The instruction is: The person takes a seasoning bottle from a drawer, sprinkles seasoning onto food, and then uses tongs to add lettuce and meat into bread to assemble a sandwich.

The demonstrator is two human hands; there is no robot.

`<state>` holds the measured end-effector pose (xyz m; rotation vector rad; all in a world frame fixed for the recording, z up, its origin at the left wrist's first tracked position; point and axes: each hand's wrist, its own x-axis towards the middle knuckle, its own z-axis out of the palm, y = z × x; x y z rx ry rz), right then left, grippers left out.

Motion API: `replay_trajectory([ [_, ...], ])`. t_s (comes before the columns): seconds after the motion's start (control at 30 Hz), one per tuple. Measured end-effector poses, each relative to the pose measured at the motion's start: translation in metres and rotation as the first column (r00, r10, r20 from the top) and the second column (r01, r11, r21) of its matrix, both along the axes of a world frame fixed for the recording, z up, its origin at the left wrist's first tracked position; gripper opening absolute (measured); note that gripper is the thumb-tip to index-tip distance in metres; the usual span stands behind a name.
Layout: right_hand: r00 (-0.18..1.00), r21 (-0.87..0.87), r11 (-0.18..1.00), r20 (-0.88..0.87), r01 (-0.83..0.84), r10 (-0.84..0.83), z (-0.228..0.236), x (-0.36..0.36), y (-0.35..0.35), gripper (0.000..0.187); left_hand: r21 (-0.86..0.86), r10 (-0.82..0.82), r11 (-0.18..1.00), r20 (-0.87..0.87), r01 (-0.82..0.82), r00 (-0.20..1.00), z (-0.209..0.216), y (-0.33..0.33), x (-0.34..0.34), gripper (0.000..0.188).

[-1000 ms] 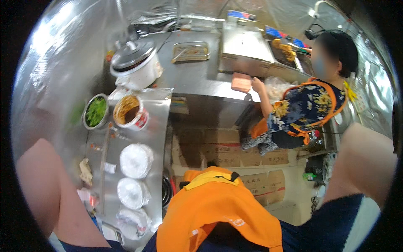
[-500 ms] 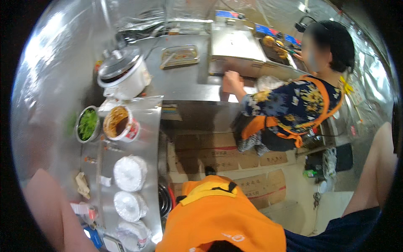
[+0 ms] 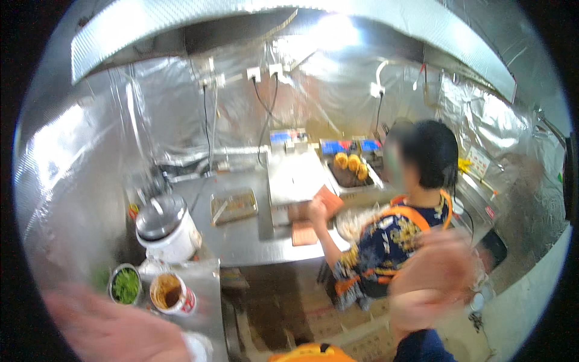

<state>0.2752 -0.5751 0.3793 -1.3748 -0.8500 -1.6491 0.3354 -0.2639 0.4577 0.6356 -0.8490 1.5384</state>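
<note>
At the lower left my left hand [image 3: 114, 326] is raised over the side counter, blurred, with its fingers stretched out and nothing seen in it. Nearest to it are a metal bowl of chopped greens [image 3: 125, 285] and a white tub of brown sauce [image 3: 161, 295]. My right hand [image 3: 434, 274] is lifted at the right, in front of a co-worker's back in the picture. Motion smears its fingers, so whether it holds anything is unclear. Under my left hand, a white plastic-wrapped stack [image 3: 198, 348] shows only in part.
A co-worker [image 3: 386, 241] in an orange apron holds an orange-brown paper piece [image 3: 329, 201]. Similar paper [image 3: 304, 233] lies on the counter beside a steel box cooker [image 3: 295, 175]. Round fried items [image 3: 350, 163] sit behind. A rice cooker [image 3: 169, 232] and glass tray [image 3: 234, 207] stand left.
My view has tipped up, bringing the wall and hood in. Both my hands have risen into the picture. The co-worker's hand has lifted a piece of paper off the counter.
</note>
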Motion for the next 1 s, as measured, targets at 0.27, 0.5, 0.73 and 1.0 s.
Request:
replay_trajectory([
  [0.27,0.436,-0.452,0.866,-0.837,-0.214,-0.330,-0.266,0.035,0.007,0.030,0.515,0.370,0.581,-0.857,0.630,0.359,-0.351,-0.004,0.034,0.043],
  [0.5,0.008,-0.383,0.669,-0.871,-0.637,-0.491,-0.374,0.082,0.011,0.037,-0.033,0.136,0.870,-0.943,0.492,-0.304,-0.459,0.054,-0.008,0.034],
  [0.73,-0.015,-0.142,0.741,-0.979,-0.656,-0.201,-0.399,0.249,0.097,0.032,-0.026,0.107,0.910,-0.950,0.414,-0.293,-0.461,0.062,0.024,0.026],
  [1.0,-0.568,0.726,0.653,-0.450,0.218,0.689,-0.458,0.561,0.262,0.017,-0.209,0.001,0.881,-0.897,0.424,-0.443,-0.415,0.087,0.092,0.028],
])
